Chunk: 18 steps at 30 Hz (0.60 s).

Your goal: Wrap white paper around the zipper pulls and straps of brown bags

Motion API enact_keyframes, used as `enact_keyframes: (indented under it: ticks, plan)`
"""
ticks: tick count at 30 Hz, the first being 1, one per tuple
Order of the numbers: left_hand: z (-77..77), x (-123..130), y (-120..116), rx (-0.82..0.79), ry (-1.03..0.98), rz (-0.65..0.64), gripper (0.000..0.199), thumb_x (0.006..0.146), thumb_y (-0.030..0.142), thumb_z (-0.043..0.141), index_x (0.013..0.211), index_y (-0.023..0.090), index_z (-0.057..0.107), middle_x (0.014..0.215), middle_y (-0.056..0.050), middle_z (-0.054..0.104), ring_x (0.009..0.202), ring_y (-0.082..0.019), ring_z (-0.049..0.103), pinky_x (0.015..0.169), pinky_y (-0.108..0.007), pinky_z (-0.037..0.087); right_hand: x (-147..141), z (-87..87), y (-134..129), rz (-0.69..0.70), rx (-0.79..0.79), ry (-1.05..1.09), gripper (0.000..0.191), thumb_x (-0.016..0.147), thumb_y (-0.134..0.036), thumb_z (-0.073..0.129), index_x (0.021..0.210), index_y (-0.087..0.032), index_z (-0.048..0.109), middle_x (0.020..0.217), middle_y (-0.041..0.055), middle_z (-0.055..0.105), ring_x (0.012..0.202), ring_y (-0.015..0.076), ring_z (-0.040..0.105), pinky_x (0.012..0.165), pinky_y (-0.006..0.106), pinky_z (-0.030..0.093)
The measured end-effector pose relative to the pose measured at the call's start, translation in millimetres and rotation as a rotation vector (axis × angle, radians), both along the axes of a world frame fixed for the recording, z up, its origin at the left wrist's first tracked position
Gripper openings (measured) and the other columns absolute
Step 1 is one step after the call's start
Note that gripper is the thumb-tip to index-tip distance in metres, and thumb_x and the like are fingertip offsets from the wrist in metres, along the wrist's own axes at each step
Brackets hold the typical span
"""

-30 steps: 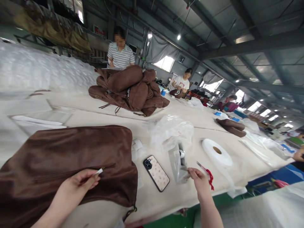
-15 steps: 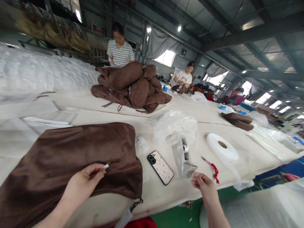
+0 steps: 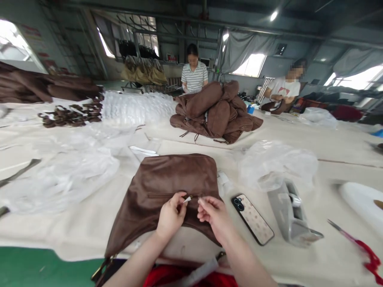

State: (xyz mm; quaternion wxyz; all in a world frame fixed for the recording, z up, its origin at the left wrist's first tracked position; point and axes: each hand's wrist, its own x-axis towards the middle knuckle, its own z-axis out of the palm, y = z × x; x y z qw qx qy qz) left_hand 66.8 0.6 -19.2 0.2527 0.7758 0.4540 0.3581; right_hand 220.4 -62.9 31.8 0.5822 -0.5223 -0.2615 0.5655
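Observation:
A dark brown leather-look handbag lies flat on the covered table in front of me. My left hand pinches a small white paper wrap at the pull of the bag's front zipper. Just right of it, my right hand hovers over the bag with thumb and finger pressed together. What looks like a small piece of clear tape shows faintly at those fingertips. The grey tape dispenser stands to the right, beyond a phone in a patterned case.
Red-handled scissors and a white roll lie at the right. Clear plastic sits behind the dispenser, with more plastic at left. A pile of brown bags stands farther back. Two people work across the table.
My right hand has left the tape dispenser's front end and come left to the zipper pull beside my left hand. The view has turned left. My left hand still pinches the white wrap.

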Motion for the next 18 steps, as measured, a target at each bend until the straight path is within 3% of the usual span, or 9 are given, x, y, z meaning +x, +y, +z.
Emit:
enact_keyframes:
  ticks: [2, 6, 10, 15, 18]
  plan:
    - [-3.0, -0.8, -2.2, 0.034, -0.002, -0.016, 0.026, 0.087, 0.021, 0.047, 0.113, 0.021, 0.049, 0.078, 0.001, 0.068, 0.069, -0.016, 0.067, 0.068, -0.028, 0.052, -15.3, -11.2, 18.4, 0.066, -0.050, -0.009, 0.042, 0.058, -0.050, 0.080, 0.071, -0.014, 0.063, 0.058, -0.0013, 0.060, 0.045, 0.0083, 0.054, 0.042, 0.019, 0.040]
    - [-5.4, 0.4, -5.8, 0.124, 0.044, 0.005, 0.025, 0.088, 0.016, 0.045, 0.113, 0.021, 0.047, 0.080, -0.001, 0.068, 0.074, -0.018, 0.067, 0.072, -0.031, 0.052, -13.4, -29.8, 28.7, 0.112, -0.103, -0.053, 0.037, 0.059, -0.045, 0.079, 0.067, -0.014, 0.061, 0.055, -0.0025, 0.059, 0.042, 0.0064, 0.051, 0.039, 0.016, 0.036]
    - [-7.4, 1.5, -6.7, 0.156, 0.074, 0.009, 0.025, 0.088, 0.014, 0.045, 0.112, 0.021, 0.049, 0.082, -0.002, 0.068, 0.076, -0.019, 0.066, 0.075, -0.032, 0.053, -8.7, -36.0, 30.2, 0.134, -0.134, -0.059, 0.034, 0.061, -0.043, 0.077, 0.067, -0.014, 0.060, 0.055, -0.0024, 0.059, 0.041, 0.0061, 0.051, 0.039, 0.016, 0.035]
    - [-7.3, 0.7, -4.3, 0.181, 0.075, -0.046, 0.027, 0.088, 0.012, 0.045, 0.109, 0.020, 0.059, 0.097, -0.006, 0.070, 0.090, -0.020, 0.065, 0.085, -0.035, 0.052, -9.4, -42.9, 33.8, 0.149, -0.161, -0.069, 0.032, 0.063, -0.040, 0.077, 0.069, -0.014, 0.060, 0.054, -0.0024, 0.059, 0.041, 0.0066, 0.051, 0.038, 0.016, 0.035]
    - [-2.8, -0.6, -2.7, 0.130, 0.026, -0.061, 0.028, 0.088, 0.014, 0.045, 0.107, 0.020, 0.064, 0.094, -0.007, 0.070, 0.086, -0.020, 0.065, 0.083, -0.034, 0.052, -7.2, -45.9, 33.1, 0.175, -0.156, -0.069, 0.030, 0.065, -0.040, 0.076, 0.070, -0.014, 0.060, 0.056, -0.0015, 0.061, 0.042, 0.0066, 0.053, 0.040, 0.016, 0.038]
